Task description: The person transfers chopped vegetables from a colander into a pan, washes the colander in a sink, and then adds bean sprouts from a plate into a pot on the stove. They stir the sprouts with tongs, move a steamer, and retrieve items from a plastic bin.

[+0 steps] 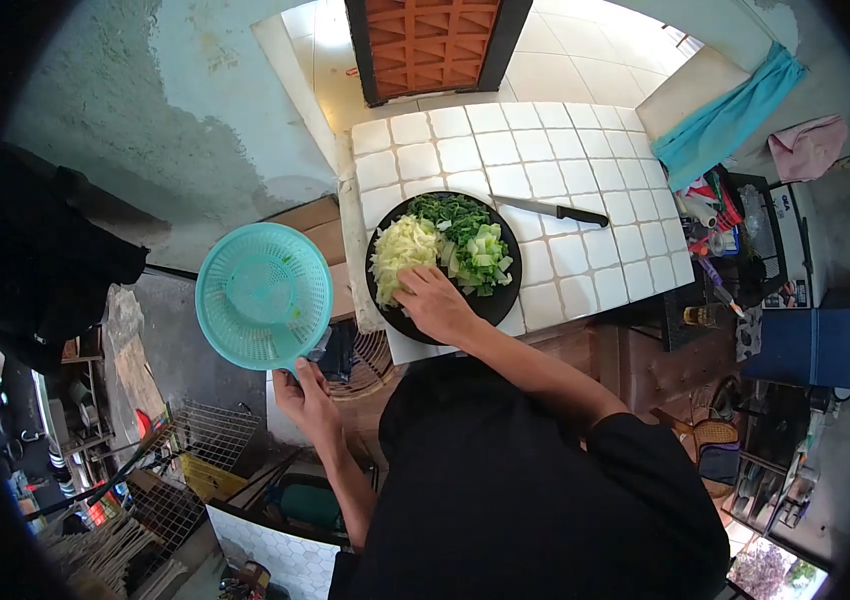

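The left hand [307, 405] was closed round the handle of the turquoise colander [263, 285], holding it out beside the counter [572, 257], over the floor side. A few green scraps clung inside the colander (I could just make them out from where I stood). The right hand [435, 300] had its fingers bent down into the pale shreds [401, 250] on the black plate [511, 292]; whether they pinched any, I couldn't tell.

The plate sat at the counter's near left corner, carrying dark chopped greens [450, 212] at the far side and light green pieces [485, 258] to the right, all touching in the middle. The knife [582, 214] lay on the tiles, its blade towards the plate's rim.

By my reckoning the cutting was done for everything on the plate, and most of the colander's load was out. Those scraps seemed all that remained in it; beyond that, I couldn't judge what was left.
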